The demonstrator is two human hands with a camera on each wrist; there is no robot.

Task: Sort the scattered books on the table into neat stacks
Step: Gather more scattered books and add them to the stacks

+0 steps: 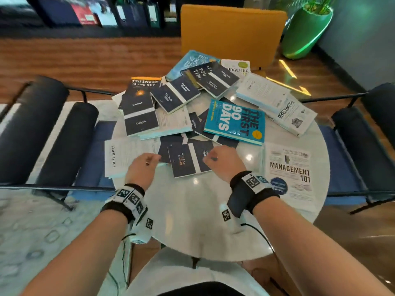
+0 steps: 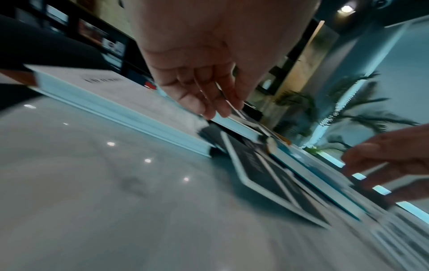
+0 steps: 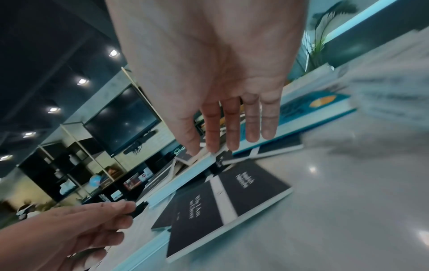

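Several books lie scattered over the round white table point(image 1: 192, 221). Nearest me is a dark book point(image 1: 188, 161) point(image 3: 209, 207) with a white band, titled "Why I Am so Clever". Left of it lies a white book point(image 1: 126, 157) point(image 2: 111, 95). My left hand point(image 1: 147, 162) point(image 2: 209, 102) hovers over the white book's right edge, fingers relaxed, holding nothing. My right hand point(image 1: 220, 159) point(image 3: 227, 128) hangs above the dark book's far right corner with straight fingers and nothing in it. Beyond lie the blue "The First 90 Days" point(image 1: 235, 120) and "Stillness is the Key" point(image 1: 143, 90).
"Management 101" point(image 1: 288, 171) lies at the table's right edge, "Investing 101" point(image 1: 292, 116) behind it. More dark and white books pile up at the back. A yellow chair point(image 1: 233, 30) stands behind the table, dark benches point(image 1: 42, 133) on both sides, a green planter point(image 1: 305, 33) at back right.
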